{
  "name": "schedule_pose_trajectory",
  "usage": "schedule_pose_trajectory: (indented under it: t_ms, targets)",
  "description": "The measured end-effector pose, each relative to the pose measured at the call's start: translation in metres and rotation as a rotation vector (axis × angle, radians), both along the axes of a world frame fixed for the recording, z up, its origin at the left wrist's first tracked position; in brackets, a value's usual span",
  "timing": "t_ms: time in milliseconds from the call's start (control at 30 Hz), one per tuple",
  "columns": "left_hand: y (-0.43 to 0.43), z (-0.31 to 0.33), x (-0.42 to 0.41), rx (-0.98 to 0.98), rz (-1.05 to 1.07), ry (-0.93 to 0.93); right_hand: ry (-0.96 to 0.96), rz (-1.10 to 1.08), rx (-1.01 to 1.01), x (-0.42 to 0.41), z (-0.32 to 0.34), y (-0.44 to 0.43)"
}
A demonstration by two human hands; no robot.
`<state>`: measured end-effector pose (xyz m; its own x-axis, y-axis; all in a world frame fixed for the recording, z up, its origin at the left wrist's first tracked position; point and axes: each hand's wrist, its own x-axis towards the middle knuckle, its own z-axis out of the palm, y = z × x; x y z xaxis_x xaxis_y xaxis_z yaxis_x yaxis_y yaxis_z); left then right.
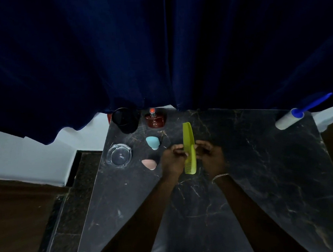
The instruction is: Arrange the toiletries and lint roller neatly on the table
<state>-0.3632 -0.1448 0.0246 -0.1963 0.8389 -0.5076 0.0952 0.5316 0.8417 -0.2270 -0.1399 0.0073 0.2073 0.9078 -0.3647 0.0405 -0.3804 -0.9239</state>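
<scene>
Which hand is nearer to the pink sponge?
Left. The left hand holds the comb just right of the pink sponge; the right hand is beyond the comb, farther away.

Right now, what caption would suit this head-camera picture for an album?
Both hands, left and right, hold a green comb over a dark marble table.

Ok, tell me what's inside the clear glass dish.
The glass dish shows only the dark table through its base, plus a small bright glint at its centre. Nothing covers it; whether that glint is an object is unclear.
</scene>
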Motion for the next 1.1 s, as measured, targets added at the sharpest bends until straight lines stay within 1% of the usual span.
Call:
schedule_pose_trajectory:
  t_ms: [100,200,333,467,633,733,833,967,1033,1100]
  targets:
    - [0.009,-0.013,0.000,0.044,-0.050,0.217,-0.011,0.026,-0.099,-0.007,-0.011,0.017]
    - [0.018,-0.024,0.001,0.022,-0.106,0.337,-0.101,0.071,-0.142,-0.012,-0.019,0.027]
    - [0.024,-0.039,0.001,0.054,-0.129,0.390,-0.256,0.169,-0.150,-0.016,-0.029,0.038]
    - [0.026,-0.044,0.002,0.019,-0.202,0.471,-0.362,0.233,-0.160,-0.020,-0.033,0.041]
    - [0.028,-0.046,0.004,0.006,-0.281,0.575,-0.626,0.351,-0.073,-0.024,-0.025,0.039]
    - [0.028,-0.043,0.005,0.031,-0.360,0.663,-0.771,0.376,-0.007,-0.026,-0.020,0.034]
    - [0.025,-0.040,0.004,0.052,-0.428,0.687,-0.784,0.415,-0.037,-0.025,-0.015,0.032]
    - [0.017,-0.033,0.000,0.059,-0.542,0.779,-0.656,0.413,-0.080,-0.018,-0.011,0.029]
    - [0.010,-0.026,0.001,0.096,-0.602,0.859,-0.633,0.417,-0.033,-0.008,-0.010,0.021]
    - [0.002,-0.020,0.002,0.188,-0.593,0.908,-0.704,0.404,0.047,0.005,-0.011,0.011]
